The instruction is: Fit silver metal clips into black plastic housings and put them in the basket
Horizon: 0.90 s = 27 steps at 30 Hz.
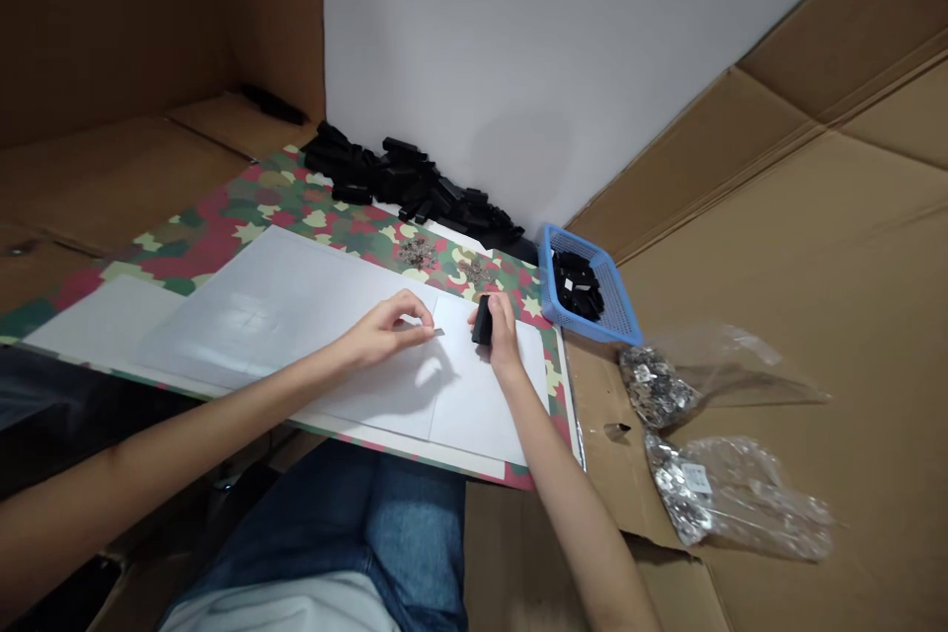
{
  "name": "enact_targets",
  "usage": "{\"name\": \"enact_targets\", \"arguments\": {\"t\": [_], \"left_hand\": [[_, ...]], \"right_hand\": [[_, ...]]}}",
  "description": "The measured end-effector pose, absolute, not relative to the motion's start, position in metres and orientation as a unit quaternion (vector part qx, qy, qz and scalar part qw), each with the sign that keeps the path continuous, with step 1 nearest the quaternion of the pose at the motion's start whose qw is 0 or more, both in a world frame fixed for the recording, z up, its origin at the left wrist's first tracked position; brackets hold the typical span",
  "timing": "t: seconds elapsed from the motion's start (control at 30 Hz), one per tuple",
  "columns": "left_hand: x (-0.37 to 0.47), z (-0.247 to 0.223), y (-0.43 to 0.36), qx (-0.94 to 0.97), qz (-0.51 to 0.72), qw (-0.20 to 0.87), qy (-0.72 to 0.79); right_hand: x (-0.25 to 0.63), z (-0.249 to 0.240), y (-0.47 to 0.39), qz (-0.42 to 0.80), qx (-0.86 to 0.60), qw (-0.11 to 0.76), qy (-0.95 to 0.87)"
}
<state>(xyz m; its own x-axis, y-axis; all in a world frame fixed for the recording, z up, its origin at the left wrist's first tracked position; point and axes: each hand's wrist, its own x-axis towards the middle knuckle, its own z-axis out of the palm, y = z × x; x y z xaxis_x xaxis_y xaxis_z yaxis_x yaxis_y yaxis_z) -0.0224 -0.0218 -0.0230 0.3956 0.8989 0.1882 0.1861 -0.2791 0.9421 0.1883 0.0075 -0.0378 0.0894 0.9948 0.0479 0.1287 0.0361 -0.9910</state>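
Observation:
My left hand (386, 328) is closed in a pinch over the white sheets (296, 306), thumb and forefinger together on a small thin metal piece (438, 332). Just to the right, my right hand (504, 328) grips a black rectangular block (482, 320), held upright above the paper. A gap separates the metal piece from the block. Beyond the hands, two small heaps of tiny metal parts (417, 253) lie on the camouflage-patterned board (296, 202). The fingers of my right hand behind the block are partly hidden.
Along the white wall lies a long pile of black pieces (415, 180). A blue basket (629, 311) at the right holds more of them. Two clear plastic bags with shiny metal parts (659, 390) rest on cardboard (777, 316), near a small metal cone-shaped item (616, 431).

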Motion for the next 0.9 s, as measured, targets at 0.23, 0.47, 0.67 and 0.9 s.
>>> {"name": "enact_targets", "arguments": {"t": [0.23, 0.47, 0.67, 0.9], "left_hand": [[-0.005, 0.002, -0.077, 0.417, 0.533, 0.663, 0.319], [0.015, 0.000, -0.119, 0.348, 0.546, 0.677, 0.350], [0.014, 0.001, -0.118, 0.386, 0.548, 0.641, 0.374], [0.013, 0.002, -0.117, 0.411, 0.548, 0.618, 0.387]], "right_hand": [[0.162, -0.001, -0.036, 0.443, -0.511, 0.547, -0.494], [0.126, -0.009, -0.096, 0.467, -0.498, 0.600, -0.417], [0.120, -0.017, -0.097, 0.468, -0.493, 0.603, -0.417], [0.118, -0.017, -0.096, 0.460, -0.492, 0.604, -0.426]]}}
